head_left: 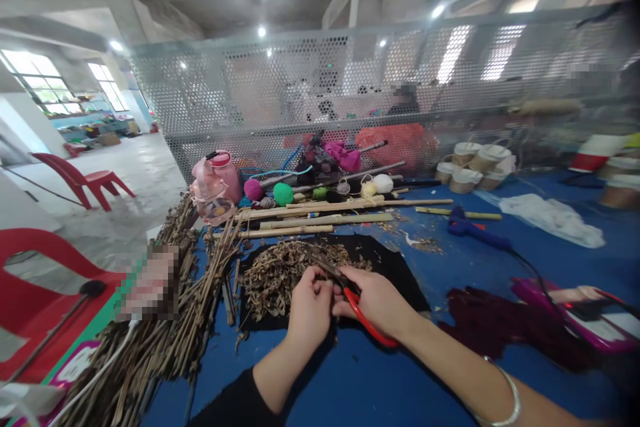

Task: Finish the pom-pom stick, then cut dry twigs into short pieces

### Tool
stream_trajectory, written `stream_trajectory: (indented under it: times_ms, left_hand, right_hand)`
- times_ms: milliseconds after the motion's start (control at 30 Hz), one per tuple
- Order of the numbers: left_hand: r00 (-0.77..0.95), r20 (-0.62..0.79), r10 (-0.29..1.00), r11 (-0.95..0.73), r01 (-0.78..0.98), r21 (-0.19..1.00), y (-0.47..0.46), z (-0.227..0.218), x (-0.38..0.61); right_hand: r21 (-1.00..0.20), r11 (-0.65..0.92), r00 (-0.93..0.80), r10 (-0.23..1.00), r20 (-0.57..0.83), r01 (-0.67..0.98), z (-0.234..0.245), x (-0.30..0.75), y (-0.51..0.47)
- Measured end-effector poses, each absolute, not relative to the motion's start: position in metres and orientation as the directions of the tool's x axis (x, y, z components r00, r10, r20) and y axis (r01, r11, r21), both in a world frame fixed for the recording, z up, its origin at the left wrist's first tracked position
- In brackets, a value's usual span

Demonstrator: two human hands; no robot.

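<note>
My right hand (376,299) grips red-handled scissors (361,315), blades pointing up-left over a heap of dried brown plant bits (280,270) on a black cloth (395,273). My left hand (310,305) is closed in a pinch just left of the blades, holding a small dried piece I cannot make out. Both hands meet at the near edge of the cloth on the blue table (380,387). A silver bangle (510,400) sits on my right wrist.
A bundle of dry stalks (165,320) lies at left. Bamboo sticks (325,219), yarn balls (283,194) and a pink jug (220,183) stand behind. A blue glue gun (470,227), dark red cloth (495,327), white cloth (550,217), baskets (475,163) sit right. Perforated metal screen (350,93) behind; red chairs (85,180) left.
</note>
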State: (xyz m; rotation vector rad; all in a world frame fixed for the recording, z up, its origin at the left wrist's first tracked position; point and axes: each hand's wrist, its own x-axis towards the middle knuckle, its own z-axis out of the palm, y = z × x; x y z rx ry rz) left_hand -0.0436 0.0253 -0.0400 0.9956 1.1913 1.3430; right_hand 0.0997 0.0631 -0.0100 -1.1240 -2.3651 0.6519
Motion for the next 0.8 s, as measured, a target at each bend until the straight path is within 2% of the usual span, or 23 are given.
stream_trajectory:
  times_ms: [167,367,567,800]
  left_hand:
    - [-0.133,-0.096,0.987,0.071,-0.177,0.982,0.027,-0.042,-0.043]
    - [-0.123,-0.118,0.985,0.081,-0.276,0.958,0.028,-0.032,-0.043]
    - [-0.145,-0.072,0.987,0.024,-0.309,0.951,0.028,-0.021,-0.045]
    - [-0.113,0.015,0.994,-0.049,-0.309,0.950,0.027,-0.027,-0.043]
  right_hand:
    - [-0.532,0.542,-0.551,0.819,0.161,0.650,-0.012,0.100,0.063]
    - [-0.536,0.514,-0.541,0.832,0.123,0.669,-0.012,0.102,0.065]
    - [-0.456,0.620,-0.527,0.784,0.328,0.638,-0.011,0.098,0.061]
    - [-0.411,0.658,-0.547,0.753,0.365,0.631,-0.011,0.093,0.060]
